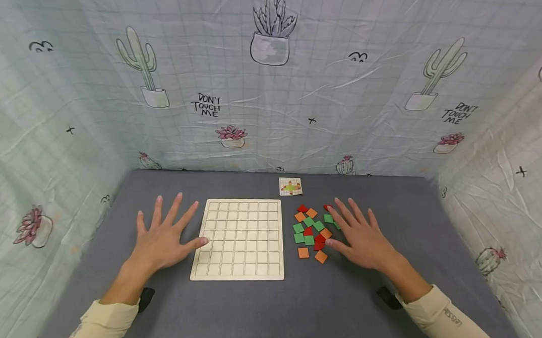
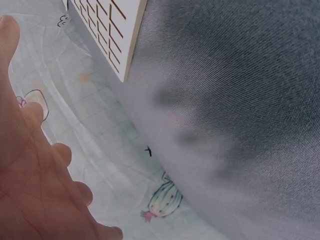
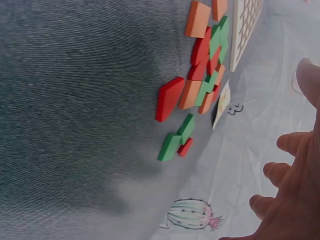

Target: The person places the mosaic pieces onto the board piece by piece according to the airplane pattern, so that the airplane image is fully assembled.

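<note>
The left hand (image 1: 162, 242) hovers, fingers spread, near the gridded board (image 1: 243, 238). The right hand (image 1: 366, 239) (equally splayed) hovers near coloured tiles (image 1: 318, 226).

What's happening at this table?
A person holds both hands spread open over a grey table, gripping nothing. The left hand is by the left edge of a pale grid board. The right hand is next to loose red, orange and green tiles. The visible tiles all lie right of the board, none on it. A small patterned card lies beyond them.
</note>
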Motion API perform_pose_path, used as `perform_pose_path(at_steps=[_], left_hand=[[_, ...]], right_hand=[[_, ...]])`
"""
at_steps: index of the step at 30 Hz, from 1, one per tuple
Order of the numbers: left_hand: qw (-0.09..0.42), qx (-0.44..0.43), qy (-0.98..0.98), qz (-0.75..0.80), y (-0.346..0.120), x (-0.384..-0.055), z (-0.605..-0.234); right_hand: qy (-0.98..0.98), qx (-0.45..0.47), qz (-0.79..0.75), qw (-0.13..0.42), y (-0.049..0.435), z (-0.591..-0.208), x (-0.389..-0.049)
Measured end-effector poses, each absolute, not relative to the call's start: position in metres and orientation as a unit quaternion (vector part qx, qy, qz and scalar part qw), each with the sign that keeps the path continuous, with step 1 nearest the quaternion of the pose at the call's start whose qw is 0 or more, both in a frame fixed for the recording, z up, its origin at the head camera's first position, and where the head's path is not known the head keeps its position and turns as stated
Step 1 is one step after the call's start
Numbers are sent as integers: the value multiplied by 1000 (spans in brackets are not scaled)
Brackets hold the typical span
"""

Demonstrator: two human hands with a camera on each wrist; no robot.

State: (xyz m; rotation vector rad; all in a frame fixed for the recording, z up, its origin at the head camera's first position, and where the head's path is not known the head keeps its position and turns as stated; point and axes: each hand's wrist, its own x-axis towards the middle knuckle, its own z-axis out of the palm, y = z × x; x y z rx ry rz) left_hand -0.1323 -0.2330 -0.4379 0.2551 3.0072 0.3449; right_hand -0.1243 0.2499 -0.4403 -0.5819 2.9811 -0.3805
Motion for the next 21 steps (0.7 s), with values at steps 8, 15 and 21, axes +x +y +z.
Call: perform_pose_path(at_steps=[8, 15, 21], left_hand=[[53, 95, 988, 110, -234, -133, -448], [56, 102, 987, 113, -238, -133, -457], [65, 105, 986, 113, -243, -133, -466]], right_hand=[[973, -191, -121, 45, 255, -447, -120], [972, -191, -125, 54, 260, -456, -118], [971, -192, -131, 63, 264, -462, -117]])
